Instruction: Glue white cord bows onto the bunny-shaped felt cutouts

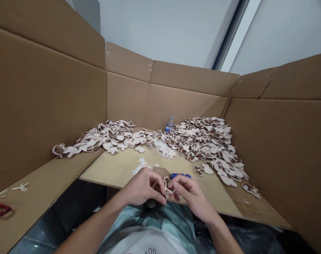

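At the table's front edge my left hand (146, 187) is closed on a small brown piece edged in cream cord, mostly hidden by the fingers. My right hand (189, 194) pinches the cream cord bow (166, 188) at the piece's right side. Just beyond my hands lie a brown flat patch (161, 171) and a blue tool (180, 175), partly covered by my right fingers. Small white cut-out bits (141, 165) are scattered past my left hand.
Heaps of brown and cream padded shapes lie at left (118, 135) and right (208, 141). Between them stand a water bottle (170, 125) and a clear plastic bag (160, 141). Cardboard walls (176, 106) enclose the table. A red object (0, 209) and cord bow (20, 187) lie far left.
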